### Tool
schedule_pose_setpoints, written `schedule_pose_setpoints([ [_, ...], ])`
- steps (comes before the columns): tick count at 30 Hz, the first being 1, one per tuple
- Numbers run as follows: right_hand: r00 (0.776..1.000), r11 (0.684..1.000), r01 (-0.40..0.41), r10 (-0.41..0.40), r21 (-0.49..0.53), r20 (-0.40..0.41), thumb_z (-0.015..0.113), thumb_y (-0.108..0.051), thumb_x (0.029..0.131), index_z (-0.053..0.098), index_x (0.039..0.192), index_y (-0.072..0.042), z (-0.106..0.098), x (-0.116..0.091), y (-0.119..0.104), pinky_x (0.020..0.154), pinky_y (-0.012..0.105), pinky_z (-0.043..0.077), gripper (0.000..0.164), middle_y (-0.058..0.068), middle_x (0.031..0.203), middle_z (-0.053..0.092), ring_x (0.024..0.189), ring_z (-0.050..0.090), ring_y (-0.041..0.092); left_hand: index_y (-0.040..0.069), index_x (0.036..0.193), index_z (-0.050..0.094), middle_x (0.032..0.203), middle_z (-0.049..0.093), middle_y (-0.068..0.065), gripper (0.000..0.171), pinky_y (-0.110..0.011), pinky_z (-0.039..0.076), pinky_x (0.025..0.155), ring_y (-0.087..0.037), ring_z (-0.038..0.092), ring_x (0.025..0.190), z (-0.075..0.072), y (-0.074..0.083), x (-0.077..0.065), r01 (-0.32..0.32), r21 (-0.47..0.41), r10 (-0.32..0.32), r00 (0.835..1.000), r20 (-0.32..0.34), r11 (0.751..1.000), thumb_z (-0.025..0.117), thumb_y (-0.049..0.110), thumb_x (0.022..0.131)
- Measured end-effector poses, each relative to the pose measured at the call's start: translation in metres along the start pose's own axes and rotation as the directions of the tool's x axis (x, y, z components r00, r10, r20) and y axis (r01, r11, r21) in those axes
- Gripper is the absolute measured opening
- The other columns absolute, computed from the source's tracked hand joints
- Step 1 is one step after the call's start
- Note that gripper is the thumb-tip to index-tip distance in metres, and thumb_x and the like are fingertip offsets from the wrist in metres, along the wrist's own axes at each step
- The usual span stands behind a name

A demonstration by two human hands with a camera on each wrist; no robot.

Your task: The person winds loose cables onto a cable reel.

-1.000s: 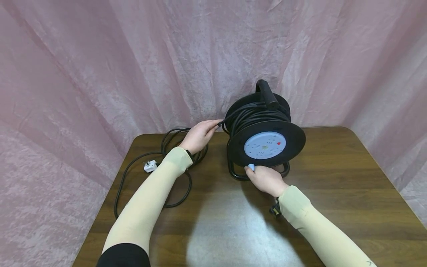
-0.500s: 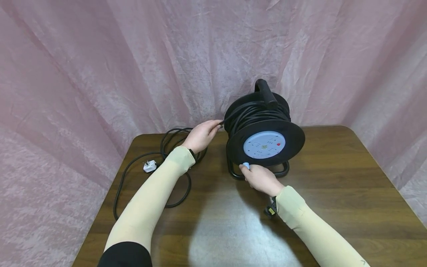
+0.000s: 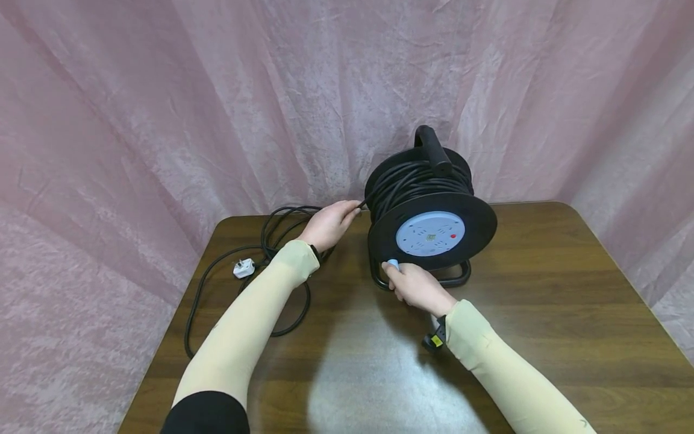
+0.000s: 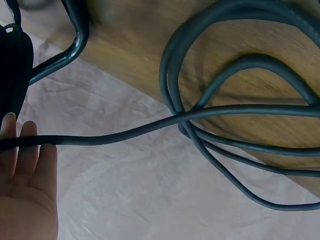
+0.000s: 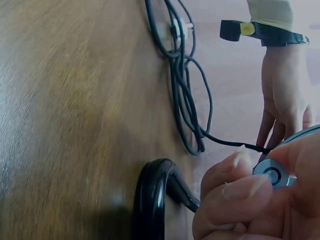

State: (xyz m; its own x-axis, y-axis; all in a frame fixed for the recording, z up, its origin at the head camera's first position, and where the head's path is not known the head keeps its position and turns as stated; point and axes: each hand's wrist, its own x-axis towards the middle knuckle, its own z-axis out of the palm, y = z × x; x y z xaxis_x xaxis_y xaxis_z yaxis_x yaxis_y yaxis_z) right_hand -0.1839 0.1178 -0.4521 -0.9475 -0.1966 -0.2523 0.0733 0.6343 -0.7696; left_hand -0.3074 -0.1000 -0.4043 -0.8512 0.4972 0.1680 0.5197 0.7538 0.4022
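A black cable reel [image 3: 379,241] with a round light-blue socket panel [image 3: 431,234] stands on its tubular frame at the table's back. My right hand [image 3: 416,286] curls its fingers and thumb round the light-blue crank knob [image 3: 393,264] at the front disc's lower left; the knob's end [image 5: 272,174] shows between the fingers in the right wrist view. At the reel's left side, my left hand [image 3: 329,225] holds the black cable [image 4: 115,136] between thumb and fingertips where it runs onto the drum. In the left wrist view the cable crosses the fingers [image 4: 46,162], thumb hidden.
Loose loops of cable [image 3: 264,232] lie on the left of the wooden table [image 3: 553,289], partly under the left forearm. A white plug [image 3: 244,269] lies among them. The reel's carrying handle [image 3: 432,150] rises on top, close to the pink curtain [image 3: 347,90].
My right hand has moved left and slightly up with the crank knob along the disc's lower edge. The cable at the drum has shifted, and my left hand has dipped slightly.
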Motion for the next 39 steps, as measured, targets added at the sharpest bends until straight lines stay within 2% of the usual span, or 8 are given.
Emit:
schedule_pose_setpoints([
  [3, 1.0, 0.999, 0.0, 0.0, 0.048, -0.001, 0.037, -0.058, 0.103, 0.067, 0.085, 0.0, 0.001, 0.0, -0.003, 0.048, 0.031, 0.039, 0.066, 0.003, 0.059, 0.058, 0.047, 0.047, 0.015, 0.016, 0.136, 0.059, 0.123, 0.064, 0.002, 0.037, -0.037, 0.045, 0.098, -0.014, 0.058, 0.114, 0.003, -0.002, 0.0, -0.001, 0.005, 0.001, 1.0, 0.01, 1.0, 0.043, 0.033, 0.108],
  [8, 1.0, 0.993, 0.015, -0.015, 0.117, 0.001, 0.039, -0.056, 0.102, 0.065, 0.084, 0.0, 0.004, -0.001, -0.01, 0.045, 0.029, 0.035, 0.064, 0.003, 0.058, 0.056, 0.046, 0.043, 0.015, 0.018, 0.137, 0.059, 0.129, 0.062, 0.002, 0.036, -0.036, 0.042, 0.103, -0.014, 0.055, 0.122, 0.011, -0.012, -0.005, 0.031, 0.013, -0.032, 0.998, 0.06, 0.999, 0.043, 0.032, 0.108],
  [15, 1.0, 0.985, 0.023, -0.024, 0.171, 0.005, 0.04, -0.056, 0.102, 0.063, 0.083, -0.003, 0.006, 0.0, -0.014, 0.045, 0.029, 0.035, 0.061, 0.004, 0.061, 0.056, 0.046, 0.043, 0.016, 0.016, 0.133, 0.061, 0.123, 0.065, 0.002, 0.031, -0.036, 0.043, 0.102, -0.015, 0.057, 0.118, 0.018, -0.014, -0.01, -0.006, -0.019, 0.007, 1.0, 0.029, 1.0, 0.046, 0.027, 0.108],
  [20, 0.999, 0.969, 0.026, -0.035, 0.244, 0.032, 0.041, -0.054, 0.103, 0.062, 0.086, 0.002, 0.007, 0.0, -0.017, 0.043, 0.027, 0.033, 0.062, 0.003, 0.059, 0.052, 0.045, 0.039, 0.015, 0.019, 0.128, 0.063, 0.12, 0.065, 0.005, 0.029, -0.034, 0.045, 0.097, -0.011, 0.058, 0.113, 0.022, -0.015, -0.012, 0.022, -0.009, -0.022, 0.999, 0.04, 1.0, 0.045, 0.03, 0.108],
  [29, 0.997, 0.962, 0.065, -0.076, 0.264, 0.032, 0.04, -0.053, 0.104, 0.061, 0.085, -0.001, 0.003, -0.001, -0.029, 0.047, 0.029, 0.038, 0.059, 0.006, 0.063, 0.054, 0.049, 0.043, 0.018, 0.018, 0.131, 0.061, 0.126, 0.064, -0.001, 0.032, -0.037, 0.047, 0.096, -0.015, 0.059, 0.114, 0.029, -0.019, -0.021, 0.069, -0.077, -0.061, 0.993, 0.105, 0.995, 0.042, 0.032, 0.109],
  [34, 0.994, 0.959, 0.095, -0.104, 0.266, 0.02, 0.04, -0.054, 0.104, 0.062, 0.086, 0.0, 0.0, -0.003, -0.035, 0.05, 0.034, 0.042, 0.061, 0.007, 0.063, 0.055, 0.05, 0.045, 0.019, 0.011, 0.14, 0.056, 0.131, 0.063, -0.004, 0.039, -0.038, 0.045, 0.102, -0.019, 0.056, 0.122, 0.039, -0.016, -0.029, 0.11, -0.045, -0.102, 0.983, 0.15, 0.993, 0.043, 0.031, 0.109],
  [39, 0.992, 0.96, 0.115, -0.123, 0.256, 0.014, 0.039, -0.052, 0.105, 0.061, 0.085, -0.001, -0.003, -0.004, -0.038, 0.049, 0.035, 0.042, 0.059, 0.007, 0.063, 0.054, 0.049, 0.044, 0.019, 0.008, 0.139, 0.054, 0.117, 0.07, -0.004, 0.04, -0.04, 0.048, 0.096, -0.019, 0.063, 0.111, 0.047, -0.008, -0.034, 0.133, -0.045, -0.122, 0.973, 0.196, 0.99, 0.041, 0.03, 0.109],
])
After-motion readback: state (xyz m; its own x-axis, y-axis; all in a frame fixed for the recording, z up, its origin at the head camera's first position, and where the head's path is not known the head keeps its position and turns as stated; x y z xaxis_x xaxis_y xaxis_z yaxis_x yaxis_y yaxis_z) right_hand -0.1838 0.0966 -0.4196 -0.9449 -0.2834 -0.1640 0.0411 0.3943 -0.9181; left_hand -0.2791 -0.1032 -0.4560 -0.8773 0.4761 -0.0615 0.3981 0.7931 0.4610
